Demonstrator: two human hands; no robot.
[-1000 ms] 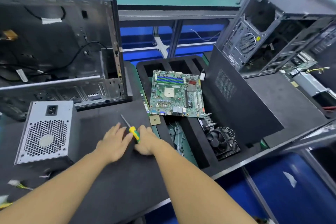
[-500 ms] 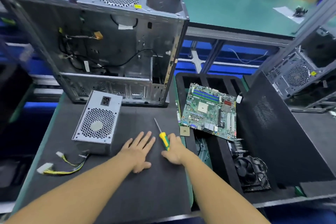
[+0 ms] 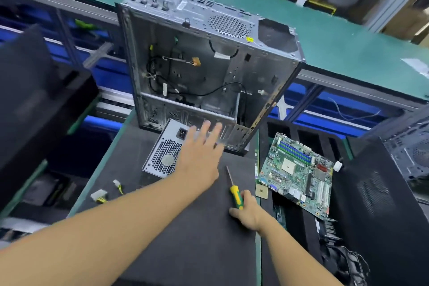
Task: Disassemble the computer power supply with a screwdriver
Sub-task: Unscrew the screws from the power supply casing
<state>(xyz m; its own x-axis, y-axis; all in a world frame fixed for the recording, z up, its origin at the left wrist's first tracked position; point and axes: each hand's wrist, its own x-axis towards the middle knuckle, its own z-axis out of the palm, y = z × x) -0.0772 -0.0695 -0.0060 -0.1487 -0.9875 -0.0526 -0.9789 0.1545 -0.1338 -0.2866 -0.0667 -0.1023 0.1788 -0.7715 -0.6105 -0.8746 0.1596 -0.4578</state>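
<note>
The power supply (image 3: 164, 155), a boxy grey metal unit with a honeycomb fan grille, sat on the black foam mat (image 3: 185, 239), just in front of the gutted steel case (image 3: 204, 65). The left hand (image 3: 199, 158) was spread over its right side with the fingers straight, but it was kinda blurry, so I couldn't tell if it was touching. The right hand (image 3: 249, 212) was curled round the chunky yellow-green handle of the screwdriver (image 3: 235, 195). A green motherboard (image 3: 297, 172) lay off to the right.

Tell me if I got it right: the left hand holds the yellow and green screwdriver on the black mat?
Not quite. It is the right hand that holds the yellow and green screwdriver on the black mat. The left hand is open, stretched out over the silver box. The head view shows this.
</note>
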